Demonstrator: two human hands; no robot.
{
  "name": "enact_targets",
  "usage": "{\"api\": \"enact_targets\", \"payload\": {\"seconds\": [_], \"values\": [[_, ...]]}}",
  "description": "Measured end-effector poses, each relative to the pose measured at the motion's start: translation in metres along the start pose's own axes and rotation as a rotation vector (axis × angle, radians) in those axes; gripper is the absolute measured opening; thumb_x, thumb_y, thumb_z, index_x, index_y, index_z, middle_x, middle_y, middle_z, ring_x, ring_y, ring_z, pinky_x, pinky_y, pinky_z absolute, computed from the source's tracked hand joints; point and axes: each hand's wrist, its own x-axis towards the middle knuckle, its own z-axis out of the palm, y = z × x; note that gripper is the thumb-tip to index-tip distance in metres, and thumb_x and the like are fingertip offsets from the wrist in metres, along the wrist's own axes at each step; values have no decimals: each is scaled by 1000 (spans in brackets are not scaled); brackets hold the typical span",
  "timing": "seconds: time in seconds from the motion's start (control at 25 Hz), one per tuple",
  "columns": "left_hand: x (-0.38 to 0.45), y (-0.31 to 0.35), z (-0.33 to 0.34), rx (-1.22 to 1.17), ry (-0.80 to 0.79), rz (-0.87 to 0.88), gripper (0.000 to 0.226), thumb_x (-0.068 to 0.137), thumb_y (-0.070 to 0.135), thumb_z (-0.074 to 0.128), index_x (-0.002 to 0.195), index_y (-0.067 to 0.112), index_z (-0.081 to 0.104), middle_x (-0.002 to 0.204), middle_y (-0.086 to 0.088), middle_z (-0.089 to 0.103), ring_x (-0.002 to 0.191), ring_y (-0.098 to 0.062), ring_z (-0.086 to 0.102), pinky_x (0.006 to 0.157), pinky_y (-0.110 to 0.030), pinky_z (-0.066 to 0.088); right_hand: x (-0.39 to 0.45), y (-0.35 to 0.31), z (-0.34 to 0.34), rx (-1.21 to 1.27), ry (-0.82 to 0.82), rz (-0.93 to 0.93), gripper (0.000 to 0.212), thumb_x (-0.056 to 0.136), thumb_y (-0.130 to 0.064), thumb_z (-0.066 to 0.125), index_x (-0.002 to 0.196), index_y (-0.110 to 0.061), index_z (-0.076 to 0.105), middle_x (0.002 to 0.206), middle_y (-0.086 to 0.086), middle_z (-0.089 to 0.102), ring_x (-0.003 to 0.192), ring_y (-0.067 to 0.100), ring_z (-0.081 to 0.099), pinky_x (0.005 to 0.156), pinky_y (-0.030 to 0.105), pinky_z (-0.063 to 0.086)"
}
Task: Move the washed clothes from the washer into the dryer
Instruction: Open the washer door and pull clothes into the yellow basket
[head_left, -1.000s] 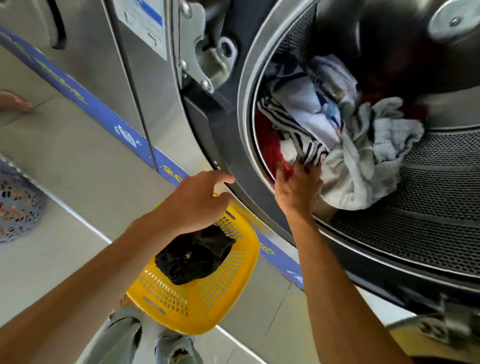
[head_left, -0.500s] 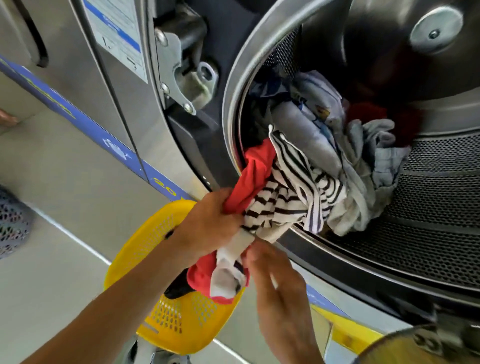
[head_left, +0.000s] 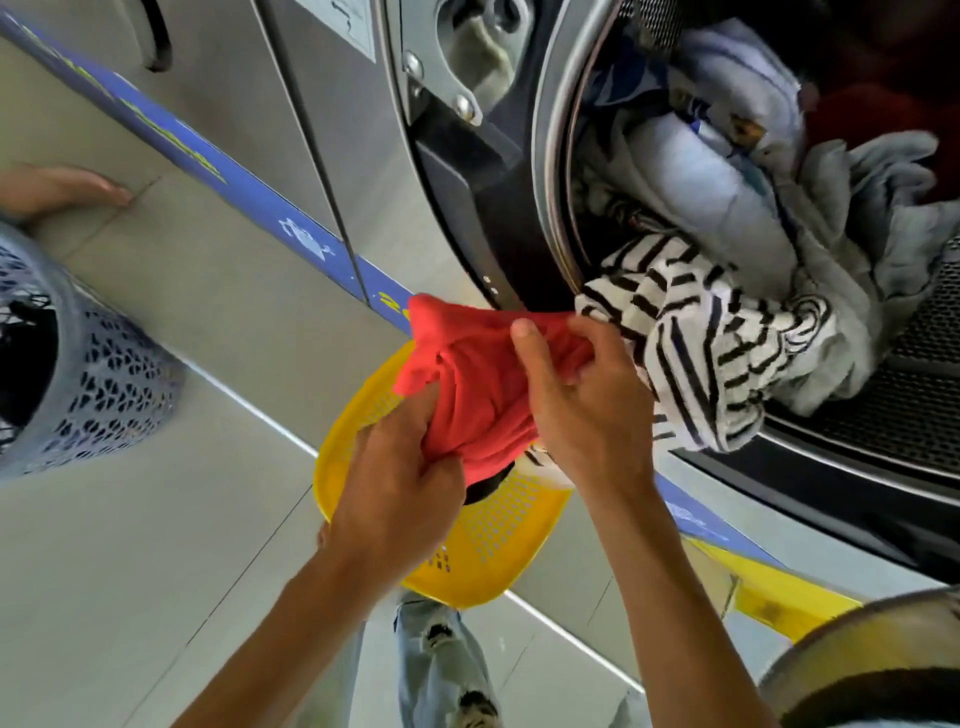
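Observation:
A red garment (head_left: 467, 374) hangs outside the washer drum (head_left: 924, 374), above a yellow basket (head_left: 498, 540) on the floor. My left hand (head_left: 400, 483) grips its lower part. My right hand (head_left: 582, 405) grips its upper right part, close to a black-and-white striped garment (head_left: 711, 343) that spills over the drum's rim. Behind it in the drum lie pale blue and grey clothes (head_left: 737, 176). A dark piece shows in the basket under the red garment.
A blue-grey perforated basket (head_left: 88, 364) stands at the left. Someone's foot (head_left: 57, 189) is on the floor beyond it. Steel machine fronts (head_left: 260, 93) with a blue stripe run along the back. The open washer door (head_left: 862, 670) sits low right.
Both hands have pulled the red garment out of the drum and over the yellow basket. The striped garment has come forward onto the rim. The right hand moved from the striped cloth to the red one.

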Motion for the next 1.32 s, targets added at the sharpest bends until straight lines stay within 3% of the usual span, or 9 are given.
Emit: {"api": "enact_targets", "payload": {"seconds": [0.16, 0.24, 0.4, 0.52, 0.72, 0.84, 0.96, 1.08, 1.32], "values": [[-29, -10, 1, -39, 25, -106, 26, 65, 10, 46, 78, 29, 57, 54, 13, 46, 50, -9, 38, 51, -25, 35, -17, 0, 21, 121, 65, 89, 70, 78, -13, 73, 141, -17, 41, 129, 3, 42, 104, 17, 47, 86, 4, 36], [-39, -19, 3, -68, 18, -261, 22, 72, 28, 52, 91, 28, 61, 62, 13, 55, 59, -13, 50, 59, -38, 48, -31, -1, 21, 169, 124, 87, 66, 76, -1, 64, 138, -16, 46, 130, 4, 50, 110, 20, 54, 98, 21, 45], [-17, -14, -4, -545, -203, -704, 51, 69, 78, 54, 115, 57, 57, 121, 10, 66, 111, -22, 65, 95, -59, 47, -49, 13, 2, 262, 22, 99, 48, 82, -13, 67, 125, -32, 61, 109, -16, 69, 97, 1, 66, 88, 34, 56], [19, 3, 7, -536, -352, -556, 68, 70, 69, 65, 133, 59, 41, 129, 15, 63, 108, -18, 68, 87, -58, 53, -49, 27, -16, 204, -214, 26, 33, 89, -35, 63, 122, -38, 66, 113, -19, 71, 106, -4, 64, 92, 26, 54], [64, 36, 39, -141, -357, -314, 40, 83, 38, 65, 114, 62, 55, 98, 23, 70, 97, -12, 68, 81, -43, 60, -1, 67, -55, -67, 398, -21, 70, 73, -44, 80, 134, -23, 54, 135, 9, 52, 124, 30, 51, 100, 51, 48], [63, 47, 45, -86, -335, -210, 44, 88, 33, 61, 124, 56, 53, 74, 35, 63, 80, 5, 62, 77, -26, 54, 26, 77, -59, 31, 238, 253, 89, 62, -51, 82, 140, -31, 43, 138, 6, 49, 124, 29, 53, 98, 39, 52], [54, 41, 46, -213, -356, -328, 55, 82, 58, 62, 133, 58, 40, 114, 18, 64, 97, -12, 67, 79, -43, 60, 15, 63, -52, 210, 297, 227, 65, 70, -27, 79, 128, -24, 52, 120, -4, 62, 107, 17, 65, 73, 11, 52], [48, 33, 44, -422, -464, -444, 69, 71, 72, 65, 134, 57, 40, 130, 13, 62, 110, -24, 65, 81, -55, 57, -26, 49, -34, 384, 192, 249, 55, 70, -20, 78, 118, -33, 55, 111, -13, 66, 99, 9, 67, 81, 26, 55], [27, -31, 20, -504, -236, -441, 41, 72, 19, 78, 111, 18, 67, 105, -6, 75, 100, -26, 72, 87, -40, 57, -66, 51, -2, 184, -450, 271, 43, 68, -40, 75, 110, -38, 64, 101, -18, 71, 95, 3, 67, 87, 40, 56]]}}
